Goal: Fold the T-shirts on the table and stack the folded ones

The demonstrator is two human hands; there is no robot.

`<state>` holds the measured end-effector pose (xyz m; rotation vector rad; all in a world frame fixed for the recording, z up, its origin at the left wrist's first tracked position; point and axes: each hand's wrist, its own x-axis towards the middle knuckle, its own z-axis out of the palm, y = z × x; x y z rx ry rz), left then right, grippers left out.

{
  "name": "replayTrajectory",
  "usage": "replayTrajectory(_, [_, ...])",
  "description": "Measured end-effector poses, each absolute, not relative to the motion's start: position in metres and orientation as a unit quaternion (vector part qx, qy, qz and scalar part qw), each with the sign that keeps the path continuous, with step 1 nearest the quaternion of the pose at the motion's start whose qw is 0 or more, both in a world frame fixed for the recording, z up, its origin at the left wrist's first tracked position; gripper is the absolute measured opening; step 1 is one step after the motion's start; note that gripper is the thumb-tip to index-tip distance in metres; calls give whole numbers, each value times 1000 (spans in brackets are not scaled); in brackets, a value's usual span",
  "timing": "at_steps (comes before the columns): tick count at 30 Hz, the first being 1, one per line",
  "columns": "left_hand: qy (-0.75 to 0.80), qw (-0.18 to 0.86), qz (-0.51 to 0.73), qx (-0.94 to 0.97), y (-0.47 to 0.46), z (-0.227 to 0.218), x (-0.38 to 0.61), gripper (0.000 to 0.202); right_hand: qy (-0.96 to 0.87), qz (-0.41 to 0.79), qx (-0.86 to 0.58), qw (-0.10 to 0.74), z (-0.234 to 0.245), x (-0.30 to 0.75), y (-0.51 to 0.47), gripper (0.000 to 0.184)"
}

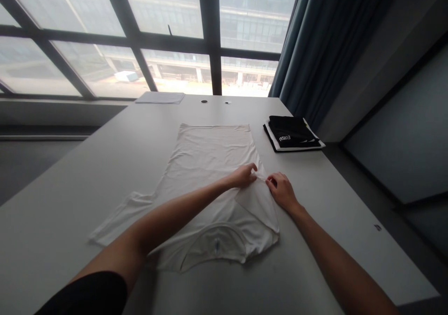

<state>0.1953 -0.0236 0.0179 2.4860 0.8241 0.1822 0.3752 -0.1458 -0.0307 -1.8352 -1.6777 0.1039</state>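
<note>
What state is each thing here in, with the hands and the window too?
White T-shirt: spread out, wrinkled, neck end nearest the camera.
Left hand: at the shirt's side edge, grip unclear.
Right hand: pinching that edge.
Black-and-white clothing: folded into a flat pile.
White sheet: lying flat.
Blue curtain: hanging gathered.
Window: appears shut.

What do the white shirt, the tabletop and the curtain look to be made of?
White shirt: probably thin, matte knit fabric, given its soft, fine wrinkles.
Tabletop: likely smooth laminate or painted board, given its even, faint sheen.
Curtain: apparently heavy, dull cloth, hanging in deep folds.
</note>
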Motion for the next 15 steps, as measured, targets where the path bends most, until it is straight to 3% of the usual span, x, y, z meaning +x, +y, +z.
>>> replayTrajectory(4, [297,180,119,930,-43,16,186,36,-642,32,-701,310,-30,374,-146,16])
replayTrajectory(8, [155,94,154,971,-73,0,181,47,-643,27,-702,304,-32,374,-146,17])
replayTrajectory(12, [135,80,123,980,-87,-18,179,77,-647,16,-702,297,-28,374,-146,21])
replayTrajectory(15, [129,70,120,982,-85,-20,181,75,-634,-7,-715,295,-19,365,-155,28])
